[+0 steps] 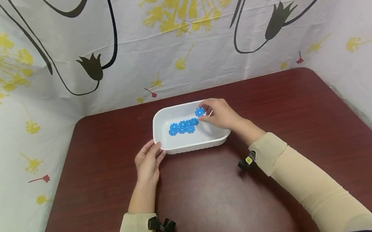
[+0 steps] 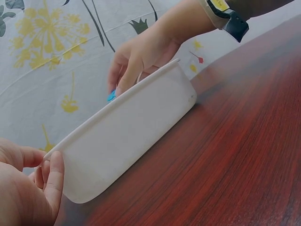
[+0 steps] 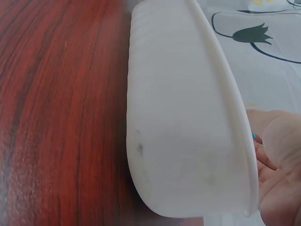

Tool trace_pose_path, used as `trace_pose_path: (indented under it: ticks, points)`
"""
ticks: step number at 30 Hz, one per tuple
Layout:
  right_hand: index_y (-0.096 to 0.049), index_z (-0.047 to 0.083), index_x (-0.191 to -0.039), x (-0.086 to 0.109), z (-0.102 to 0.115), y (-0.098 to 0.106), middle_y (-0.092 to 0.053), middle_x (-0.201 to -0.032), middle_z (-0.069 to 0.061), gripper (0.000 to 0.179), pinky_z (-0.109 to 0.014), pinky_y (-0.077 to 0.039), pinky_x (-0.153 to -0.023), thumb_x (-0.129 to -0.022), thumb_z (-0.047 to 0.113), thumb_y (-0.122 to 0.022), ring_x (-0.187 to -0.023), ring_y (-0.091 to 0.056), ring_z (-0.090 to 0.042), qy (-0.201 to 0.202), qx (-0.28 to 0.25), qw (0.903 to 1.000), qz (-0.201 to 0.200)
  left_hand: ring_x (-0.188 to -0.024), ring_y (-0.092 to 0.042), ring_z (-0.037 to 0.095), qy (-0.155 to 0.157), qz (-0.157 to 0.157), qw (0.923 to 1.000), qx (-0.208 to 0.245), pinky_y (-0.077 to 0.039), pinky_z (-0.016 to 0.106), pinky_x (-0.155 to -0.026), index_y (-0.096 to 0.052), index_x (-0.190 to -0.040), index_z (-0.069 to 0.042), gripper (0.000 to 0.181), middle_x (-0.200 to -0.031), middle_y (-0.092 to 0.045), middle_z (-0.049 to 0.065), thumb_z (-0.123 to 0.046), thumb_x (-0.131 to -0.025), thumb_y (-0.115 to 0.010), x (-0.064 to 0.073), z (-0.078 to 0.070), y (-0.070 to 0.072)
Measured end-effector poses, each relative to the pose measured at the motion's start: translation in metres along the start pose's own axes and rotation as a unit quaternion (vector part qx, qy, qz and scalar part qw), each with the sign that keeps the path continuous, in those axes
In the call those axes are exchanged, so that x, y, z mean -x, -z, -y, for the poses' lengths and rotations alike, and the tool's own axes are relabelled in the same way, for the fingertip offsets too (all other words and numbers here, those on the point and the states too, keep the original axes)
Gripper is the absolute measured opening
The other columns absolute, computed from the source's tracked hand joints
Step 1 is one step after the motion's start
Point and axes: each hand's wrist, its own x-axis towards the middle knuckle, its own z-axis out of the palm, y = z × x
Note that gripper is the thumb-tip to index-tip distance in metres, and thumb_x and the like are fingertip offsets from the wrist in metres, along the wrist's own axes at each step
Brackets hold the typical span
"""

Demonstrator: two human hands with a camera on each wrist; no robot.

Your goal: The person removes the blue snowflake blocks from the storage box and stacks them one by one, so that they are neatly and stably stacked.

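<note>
A white plastic tray (image 1: 206,138) stands on the table, with several blue snowflake-shaped discs (image 1: 183,127) clustered on its floor left of the middle. My left hand (image 1: 148,161) grips the tray's near left corner, thumb at the rim; the left wrist view shows the fingers pinching that edge. Over the tray's right half, my right hand (image 1: 218,114) pinches one blue snowflake disc (image 1: 200,112) between thumb and fingers, above the tray floor. In the left wrist view, a bit of that disc (image 2: 111,96) shows over the rim. The right wrist view has the tray wall hiding most of the work.
The dark red wooden table (image 1: 217,197) extends around the tray on every side. Behind and beside it hangs a white cloth (image 1: 178,51) with yellow and grey flower prints. Each wrist wears a small black camera (image 1: 247,161).
</note>
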Motion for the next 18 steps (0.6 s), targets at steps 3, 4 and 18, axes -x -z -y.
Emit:
trace_pose_path:
  ticks: [3, 4, 18]
  points:
    - [-0.068, -0.001, -0.118, 0.002, -0.001, 0.004, -0.066, -0.093, -0.012, 0.039, -0.037, -0.062, -0.076, -0.086, 0.014, -0.083, -0.087, -0.066, -0.025, -0.002, -0.007, 0.9999, -0.014, -0.094, -0.064, 0.02, -0.001, 0.0, 1.0, -0.001, -0.062, 0.03, -0.087, -0.059, -0.133, 0.001, 0.042, -0.106, -0.062, 0.009, -0.002, -0.093, -0.07, 0.0, 0.0, 0.0]
    - [-0.068, -0.001, -0.118, 0.002, -0.002, 0.005, -0.066, -0.093, -0.012, 0.039, -0.037, -0.062, -0.076, -0.086, 0.013, -0.083, -0.087, -0.066, -0.025, -0.003, -0.009, 0.9998, -0.02, -0.094, -0.063, 0.02, -0.001, 0.001, 1.0, -0.003, -0.062, 0.03, -0.087, -0.059, -0.133, 0.001, 0.042, -0.107, -0.062, 0.009, -0.003, -0.094, -0.07, 0.0, 0.0, 0.0]
    - [-0.067, 0.0, -0.119, 0.009, -0.012, 0.02, -0.067, -0.094, -0.012, 0.037, -0.038, -0.061, -0.075, -0.087, 0.013, -0.082, -0.087, -0.065, -0.025, -0.029, -0.029, 0.9971, -0.064, -0.095, -0.064, 0.021, -0.001, -0.001, 1.0, -0.005, -0.062, 0.03, -0.087, -0.06, -0.133, 0.001, 0.041, -0.108, -0.063, 0.01, -0.002, -0.094, -0.07, 0.001, -0.001, 0.0]
